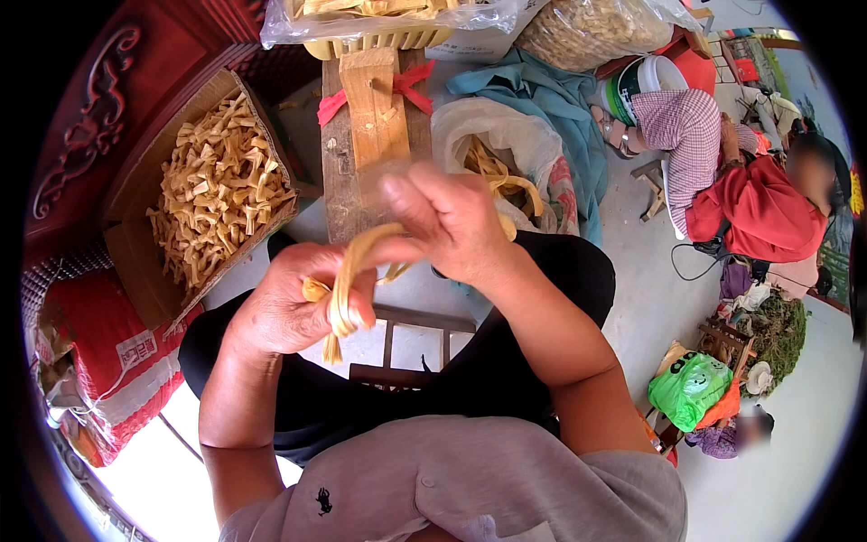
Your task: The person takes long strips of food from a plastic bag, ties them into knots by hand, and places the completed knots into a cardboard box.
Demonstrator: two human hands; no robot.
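Observation:
My left hand (293, 298) is closed on a soft, pale yellow strip (343, 294), pinching it between thumb and fingers. The strip loops over the hand, and its frayed end hangs below the thumb. To its right, my right hand (456, 226) is closed on the other part of the strip, its fingertips smeared by motion. A narrow wooden bench (341, 194) lies just beyond both hands, with an upright-grained board (377, 117) and red cloth ties (411, 86) on it. More yellow strips (492, 172) lie in a white plastic sack (519, 126) beyond my right hand.
A cardboard box (131, 271) full of knotted yellow pieces (221, 181) stands at left. A yellow basket (379, 43) lined with plastic sits at the far end. A clear bag of pieces (591, 32) and a white-green bucket (632, 86) are far right, near a seated person (759, 203).

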